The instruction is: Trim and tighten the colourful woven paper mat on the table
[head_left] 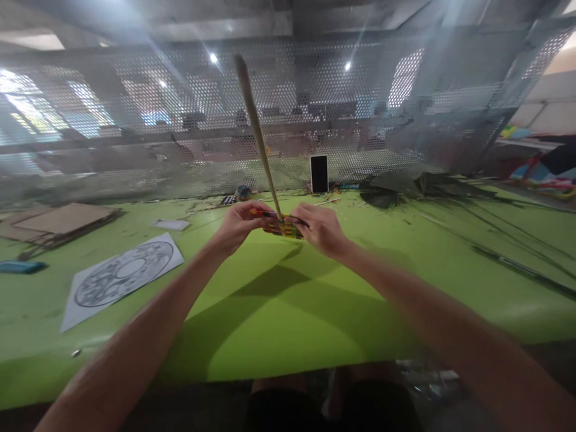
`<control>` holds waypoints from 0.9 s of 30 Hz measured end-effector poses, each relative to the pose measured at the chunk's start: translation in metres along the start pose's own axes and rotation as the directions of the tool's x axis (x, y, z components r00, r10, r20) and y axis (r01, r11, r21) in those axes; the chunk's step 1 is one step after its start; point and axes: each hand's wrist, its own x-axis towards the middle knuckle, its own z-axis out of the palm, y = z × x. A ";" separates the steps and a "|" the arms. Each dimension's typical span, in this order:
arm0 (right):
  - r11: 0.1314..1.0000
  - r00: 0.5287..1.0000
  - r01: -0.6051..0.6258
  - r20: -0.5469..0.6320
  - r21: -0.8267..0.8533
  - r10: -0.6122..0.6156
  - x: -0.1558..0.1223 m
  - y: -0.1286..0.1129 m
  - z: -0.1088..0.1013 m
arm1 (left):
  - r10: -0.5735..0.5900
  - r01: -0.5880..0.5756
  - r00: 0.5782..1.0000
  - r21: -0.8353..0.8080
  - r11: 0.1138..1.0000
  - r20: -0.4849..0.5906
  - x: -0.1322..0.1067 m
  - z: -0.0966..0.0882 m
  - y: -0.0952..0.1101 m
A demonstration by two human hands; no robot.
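While paper (123,282) bounds the left and leaves (400,187) the right, the table (274,339) spans the middle to its near edge. Above it, the left hand (239,226) and right hand (323,228) pinch either side of a multicoloured piece (281,230), a stick (260,135) rising there. Fingers partly hide the piece; the stick's join is unclear.

I see a bright green table (279,324) carrying brown cardboard pieces (67,218) at far left; nearer me lie a teal block (20,267) and a ring-printed sheet (130,267); behind that, a small white item (171,225); dark leaves (387,189) spread at back right; a dark-faced panel (319,174) stands upright at the rear
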 end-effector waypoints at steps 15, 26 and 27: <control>0.988 0.966 -0.036 0.247 -0.152 0.073 0.001 -0.008 0.000 | -0.006 0.014 0.999 0.176 0.984 -0.045 0.000 0.008 0.004; 0.964 0.976 -0.066 0.186 -0.257 0.117 -0.002 0.001 0.004 | 0.012 0.020 0.958 0.108 0.994 -0.286 0.003 0.003 -0.013; 0.963 0.979 -0.071 0.169 -0.260 0.118 -0.003 0.003 0.005 | -0.078 0.093 0.946 0.035 0.995 -0.316 0.004 0.002 -0.016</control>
